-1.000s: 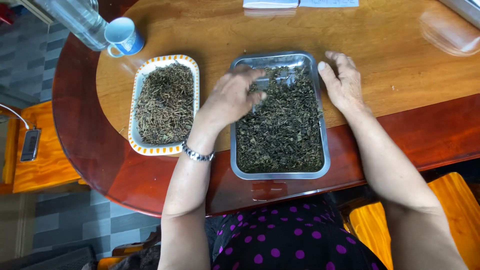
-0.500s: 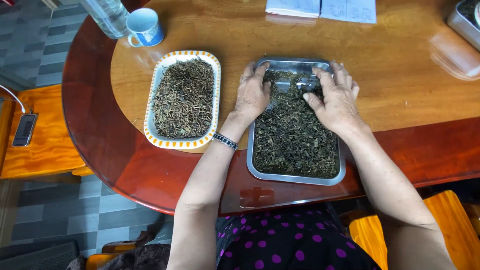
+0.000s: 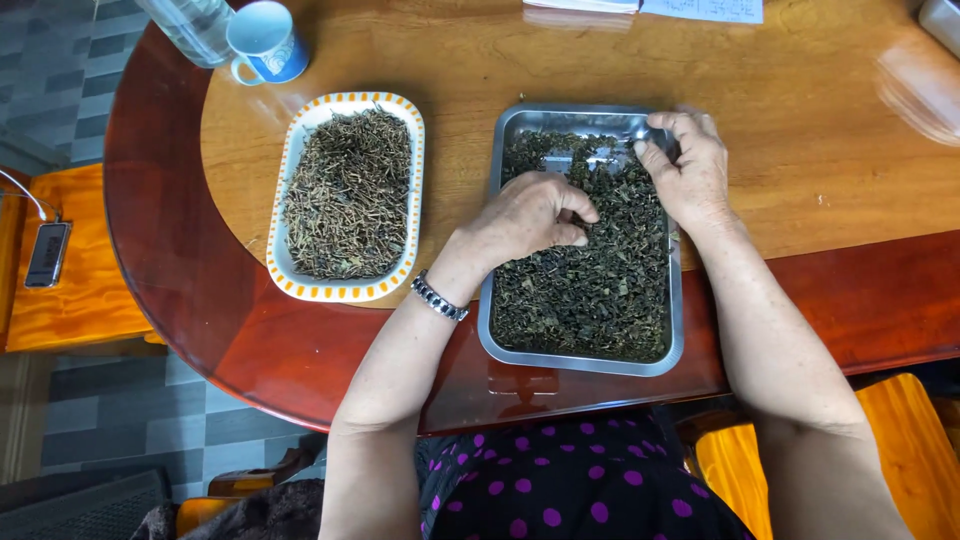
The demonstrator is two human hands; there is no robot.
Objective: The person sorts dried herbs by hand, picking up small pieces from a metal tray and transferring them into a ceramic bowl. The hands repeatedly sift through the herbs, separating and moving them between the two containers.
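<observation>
A rectangular metal tray (image 3: pixel 582 363) holds a bed of dark dried leaves (image 3: pixel 590 285) on the round wooden table (image 3: pixel 480 70). My left hand (image 3: pixel 530 215), with a metal bracelet (image 3: pixel 440 297) on the wrist, is inside the tray with its fingers curled and pinching leaves near the middle. At the tray's far right corner, my right hand (image 3: pixel 688 172) has its fingers bent down into the leaves beside a bare patch of metal. Whether it grips anything is hidden.
A white tray with an orange-dotted rim (image 3: pixel 285 272) lies left of the metal one, filled with brown dried twigs (image 3: pixel 345 195). A blue cup (image 3: pixel 265 45) and a clear plastic bottle (image 3: pixel 190 22) stand far left. Papers (image 3: pixel 690 8) lie at the far edge. A phone (image 3: pixel 46 255) rests on a wooden seat.
My left hand has pulled back from the tray's far end to the middle and curled its fingers. My right hand has shifted to the far right corner. The view has shifted a little.
</observation>
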